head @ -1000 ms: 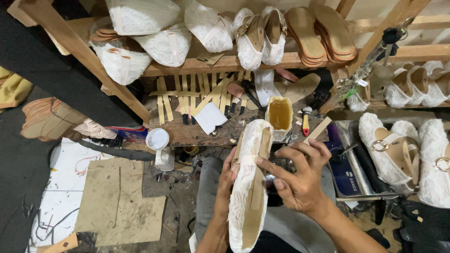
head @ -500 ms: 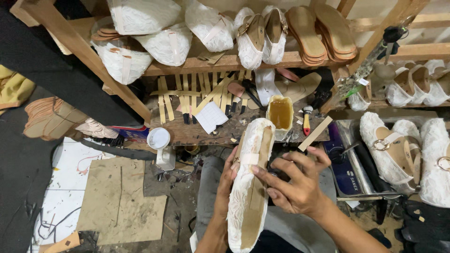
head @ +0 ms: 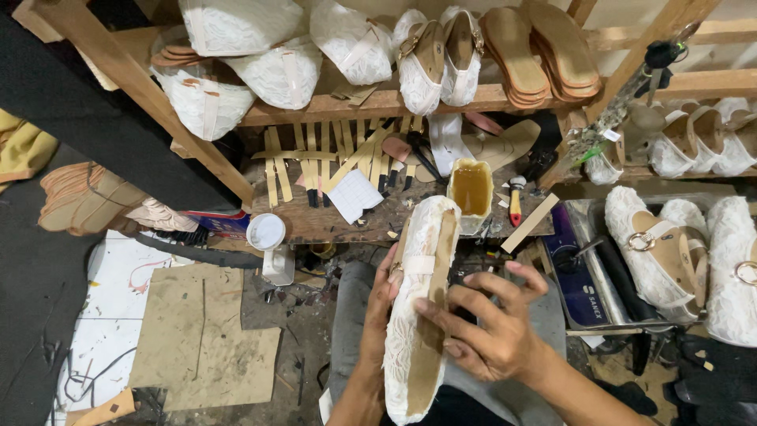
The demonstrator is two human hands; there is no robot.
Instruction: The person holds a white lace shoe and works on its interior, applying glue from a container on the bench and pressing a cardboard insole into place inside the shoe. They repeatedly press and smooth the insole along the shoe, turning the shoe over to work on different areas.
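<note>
- Right hand (head: 493, 339): nearest the camera, fingers spread, thumb and forefinger tips pressing on the tan insole strip (head: 430, 315) of the lace-covered shoe (head: 414, 308); not closed round it
- Left hand (head: 380, 296): behind the shoe's left edge, fingers curled and clamped on its side near the cross strap (head: 418, 264)
- Shoe position: held upright over the lap, sole edge toward the camera, toe end pointing to the work board (head: 331, 221)
- Step in hand, as judged — seating or smoothing the insole strip against the lace upper; the next move appears to call for firm, even pressure along the strip while the left hand keeps the shoe steady
- Just beyond the shoe: a small container of amber glue (head: 471, 189), a red-handled tool (head: 514, 207) and a loose wooden strip (head: 530, 223)
- Farther left on the board: a white round lid (head: 266, 231) and a paper scrap (head: 355, 195)
- Farthest — a wooden shelf (head: 371, 102) carrying more white lace shoes and stacked tan soles (head: 544, 47)
</note>
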